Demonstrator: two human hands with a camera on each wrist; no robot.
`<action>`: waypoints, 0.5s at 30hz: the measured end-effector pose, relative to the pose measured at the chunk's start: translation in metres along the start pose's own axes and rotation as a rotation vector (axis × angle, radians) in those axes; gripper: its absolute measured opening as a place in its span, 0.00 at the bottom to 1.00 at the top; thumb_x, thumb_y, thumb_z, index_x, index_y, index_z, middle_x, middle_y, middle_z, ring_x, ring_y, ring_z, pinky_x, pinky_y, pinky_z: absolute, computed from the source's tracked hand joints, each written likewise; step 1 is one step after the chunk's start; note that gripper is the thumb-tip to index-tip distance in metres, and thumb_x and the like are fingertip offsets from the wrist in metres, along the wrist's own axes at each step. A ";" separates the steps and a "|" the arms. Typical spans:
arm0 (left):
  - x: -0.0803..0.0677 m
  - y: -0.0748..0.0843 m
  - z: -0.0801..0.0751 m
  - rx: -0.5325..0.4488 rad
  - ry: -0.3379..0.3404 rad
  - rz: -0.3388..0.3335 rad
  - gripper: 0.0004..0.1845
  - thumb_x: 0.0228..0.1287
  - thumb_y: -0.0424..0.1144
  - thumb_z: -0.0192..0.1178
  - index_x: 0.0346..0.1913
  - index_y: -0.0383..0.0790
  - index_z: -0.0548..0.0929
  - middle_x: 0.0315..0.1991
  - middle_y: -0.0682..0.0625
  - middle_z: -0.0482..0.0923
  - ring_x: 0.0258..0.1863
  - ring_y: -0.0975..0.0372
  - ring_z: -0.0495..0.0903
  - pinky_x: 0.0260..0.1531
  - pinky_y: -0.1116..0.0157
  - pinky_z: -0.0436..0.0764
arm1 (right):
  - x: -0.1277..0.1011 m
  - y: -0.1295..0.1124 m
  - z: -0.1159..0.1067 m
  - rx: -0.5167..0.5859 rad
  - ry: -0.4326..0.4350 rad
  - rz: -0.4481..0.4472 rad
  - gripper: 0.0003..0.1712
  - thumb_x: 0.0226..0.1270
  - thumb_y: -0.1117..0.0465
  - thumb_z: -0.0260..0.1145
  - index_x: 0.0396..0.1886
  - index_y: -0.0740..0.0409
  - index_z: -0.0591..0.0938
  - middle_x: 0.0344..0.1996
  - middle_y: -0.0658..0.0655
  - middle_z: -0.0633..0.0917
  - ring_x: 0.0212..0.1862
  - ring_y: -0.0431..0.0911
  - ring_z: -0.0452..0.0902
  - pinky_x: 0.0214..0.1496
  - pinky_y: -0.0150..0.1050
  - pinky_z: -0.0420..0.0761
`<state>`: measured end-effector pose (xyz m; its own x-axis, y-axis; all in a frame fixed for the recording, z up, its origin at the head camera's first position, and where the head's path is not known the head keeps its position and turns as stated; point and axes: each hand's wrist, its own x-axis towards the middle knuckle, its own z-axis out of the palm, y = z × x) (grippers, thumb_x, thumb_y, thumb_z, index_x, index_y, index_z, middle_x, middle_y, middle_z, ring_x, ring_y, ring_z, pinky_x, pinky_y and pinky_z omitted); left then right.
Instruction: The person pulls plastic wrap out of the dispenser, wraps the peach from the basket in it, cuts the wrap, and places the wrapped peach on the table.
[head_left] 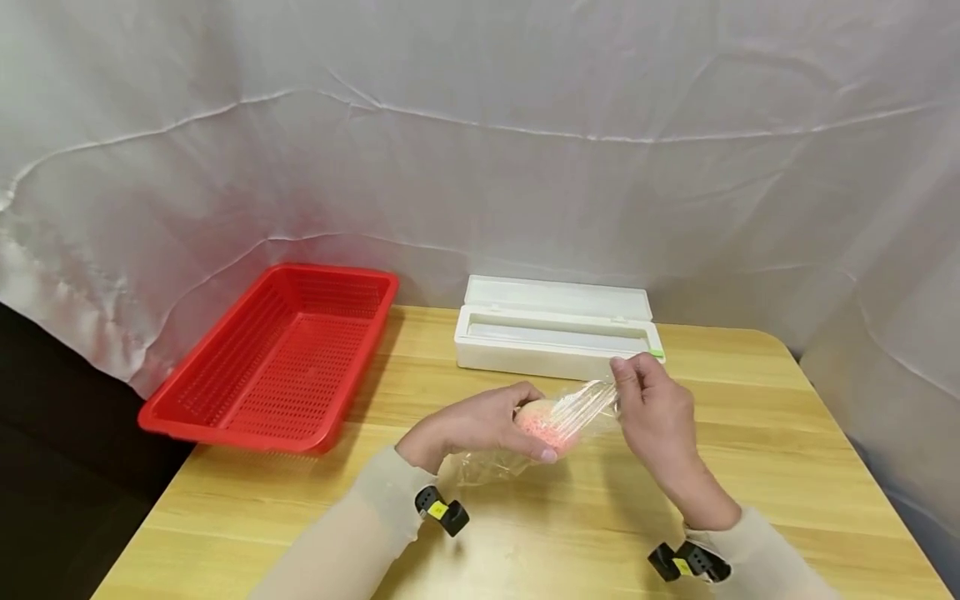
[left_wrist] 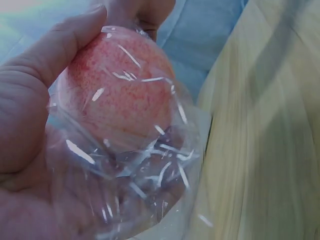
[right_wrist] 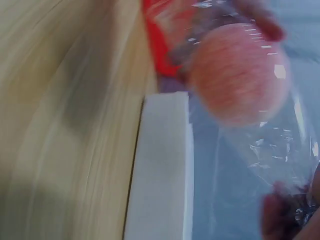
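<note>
A round, pink-speckled peach is held above the table by my left hand, its thumb and fingers around the fruit. Clear plastic film covers the peach, and a loose, crumpled part hangs below my left palm. In the left wrist view, the film lies in shiny folds over the fruit and palm. My right hand pinches the film's other end, stretching it into tight pleats up and to the right. The right wrist view shows the wrapped peach slightly blurred.
Behind the hands stands a long white box with its lid raised and a pale strip inside. A red perforated basket sits at the left, overhanging the wooden table's left edge. Grey cloth hangs behind.
</note>
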<state>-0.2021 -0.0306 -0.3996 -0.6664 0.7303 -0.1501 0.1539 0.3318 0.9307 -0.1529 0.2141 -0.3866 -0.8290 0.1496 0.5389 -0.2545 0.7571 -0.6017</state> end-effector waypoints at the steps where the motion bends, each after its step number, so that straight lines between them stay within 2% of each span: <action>1: -0.001 0.001 0.001 0.004 0.010 0.009 0.35 0.54 0.47 0.81 0.62 0.46 0.75 0.49 0.51 0.82 0.44 0.62 0.84 0.45 0.63 0.86 | -0.001 0.000 0.003 -0.034 0.037 -0.063 0.15 0.81 0.58 0.64 0.31 0.58 0.77 0.14 0.49 0.71 0.15 0.35 0.62 0.19 0.35 0.64; 4: -0.006 0.005 0.004 0.017 0.042 0.040 0.35 0.53 0.48 0.82 0.61 0.48 0.74 0.51 0.52 0.82 0.45 0.62 0.84 0.46 0.63 0.87 | -0.003 0.002 0.008 -0.119 0.124 -0.212 0.12 0.76 0.64 0.67 0.31 0.60 0.75 0.11 0.47 0.65 0.13 0.33 0.53 0.15 0.33 0.58; 6: -0.008 0.007 0.006 0.019 0.054 0.062 0.35 0.53 0.48 0.82 0.61 0.49 0.74 0.51 0.53 0.82 0.46 0.63 0.85 0.47 0.64 0.86 | -0.004 0.002 0.010 -0.143 0.150 -0.242 0.12 0.74 0.65 0.69 0.31 0.60 0.76 0.11 0.46 0.63 0.14 0.32 0.51 0.15 0.32 0.57; 12: -0.015 0.013 0.013 -0.022 0.046 0.096 0.36 0.52 0.46 0.82 0.62 0.51 0.75 0.52 0.54 0.82 0.47 0.63 0.85 0.48 0.65 0.86 | -0.008 0.000 0.012 -0.144 0.088 -0.201 0.13 0.77 0.63 0.67 0.30 0.58 0.76 0.11 0.46 0.65 0.13 0.33 0.55 0.14 0.31 0.59; 15: -0.017 0.018 0.016 -0.046 0.018 0.130 0.37 0.52 0.43 0.83 0.63 0.50 0.74 0.54 0.54 0.81 0.49 0.63 0.84 0.50 0.65 0.86 | -0.012 -0.003 0.012 -0.106 0.023 -0.115 0.15 0.81 0.60 0.63 0.30 0.59 0.76 0.13 0.48 0.67 0.14 0.37 0.59 0.14 0.32 0.61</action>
<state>-0.1761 -0.0275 -0.3861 -0.6564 0.7541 -0.0219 0.2061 0.2071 0.9564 -0.1485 0.2023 -0.3982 -0.7852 0.0719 0.6150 -0.2923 0.8326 -0.4705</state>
